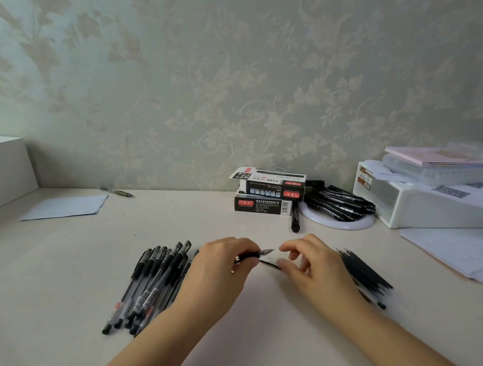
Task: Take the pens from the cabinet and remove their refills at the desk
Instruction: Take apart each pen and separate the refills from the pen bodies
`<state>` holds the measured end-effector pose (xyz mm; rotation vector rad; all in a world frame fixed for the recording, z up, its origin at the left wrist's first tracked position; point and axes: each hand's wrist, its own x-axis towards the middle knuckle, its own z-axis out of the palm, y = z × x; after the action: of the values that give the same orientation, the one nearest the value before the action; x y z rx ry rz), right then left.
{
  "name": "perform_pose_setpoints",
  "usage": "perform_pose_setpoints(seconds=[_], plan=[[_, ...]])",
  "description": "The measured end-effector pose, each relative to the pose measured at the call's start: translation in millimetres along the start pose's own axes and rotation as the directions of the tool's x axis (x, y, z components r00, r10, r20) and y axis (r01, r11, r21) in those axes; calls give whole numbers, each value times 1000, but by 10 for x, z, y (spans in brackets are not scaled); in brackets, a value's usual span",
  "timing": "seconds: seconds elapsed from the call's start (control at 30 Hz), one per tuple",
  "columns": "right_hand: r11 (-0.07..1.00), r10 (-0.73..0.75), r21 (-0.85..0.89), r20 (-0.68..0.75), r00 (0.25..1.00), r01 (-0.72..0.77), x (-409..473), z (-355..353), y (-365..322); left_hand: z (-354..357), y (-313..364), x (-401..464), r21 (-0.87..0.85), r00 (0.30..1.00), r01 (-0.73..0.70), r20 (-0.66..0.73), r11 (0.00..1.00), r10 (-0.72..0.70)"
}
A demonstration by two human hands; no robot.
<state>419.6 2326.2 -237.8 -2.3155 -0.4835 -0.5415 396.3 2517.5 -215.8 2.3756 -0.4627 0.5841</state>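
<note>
Between the two hands, mid-desk (63,261): one pen (255,253). Left hand (222,269) has fingers curled round its barrel; right hand (311,260) pinches the tip end. Pile of capped pens (152,284) just left of the left hand; heap of dark refills (364,274) just right of the right hand. Pen boxes (268,195) beyond.

— What sort of place is this?
— A home study corner, I'd say: pale floral wallpaper (223,80) rises behind a cream desk top (63,261).
— What shows desk work?
— Left of the fingers (242,260) lies a heap of black-capped gel pens (152,284); beyond them, black cardboard pen boxes (268,195). To their right, a white plastic storage box (433,204) stacked with loose white papers (462,252). Far left, a pale blue sheet (64,207).
</note>
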Motion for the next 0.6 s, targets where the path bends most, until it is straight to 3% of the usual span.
perform_pose_setpoints(seconds=[0.1,0.27,0.43,0.6], plan=[[995,-6,-95,127,992,18,-11,72,38,5,1,-11,11,1000,19,22,1000,-20],[992,-57,-105,162,985,75,-5,55,-34,-7,-30,-16,47,998,32,47,998,-35],[998,-55,30,137,989,51,-45,-10,-28,-40,-86,4,92,998,48,41,995,-52],[969,58,240,25,998,-62,-28,-52,-47,-39,-85,4,83,999,33,39,996,-37]])
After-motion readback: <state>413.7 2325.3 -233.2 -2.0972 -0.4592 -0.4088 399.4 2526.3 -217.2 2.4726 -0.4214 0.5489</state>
